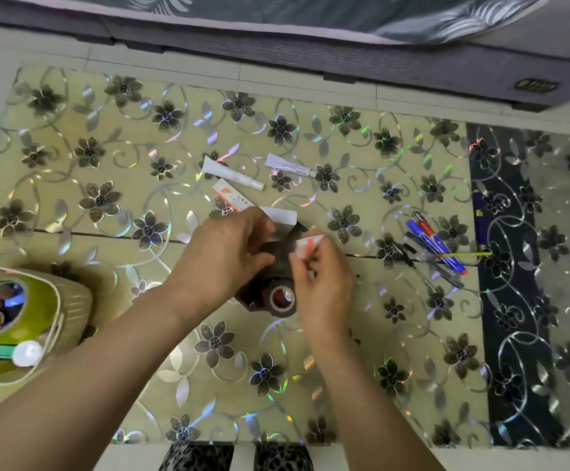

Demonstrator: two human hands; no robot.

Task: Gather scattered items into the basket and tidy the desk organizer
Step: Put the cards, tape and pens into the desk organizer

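Both forearms reach in from the near edge of the desk [73, 164] and meet over the dark desk organizer [278, 266] at its middle. Left hand [224, 248] curls round the organizer's upper part, steadying it; right hand [321, 270] pinches a small white-and-red packet [309, 244] at the organizer's mouth. A white card [282, 217] stands in the organizer just behind the left hand's fingers. This looks like the tidying step: the packet is probably being slid into a compartment, which calls for a steady hold and a clear slot, though I cannot see which compartment.

The basket [73, 311] sits at the left edge, already holding some things. Still loose on the desk: two white tubes [231, 175], one orange-and-white box [229, 195], a cluster of about four pens [436, 243] to the right, hard to count exactly, and one dark blue cylinder [479, 219] beyond them.
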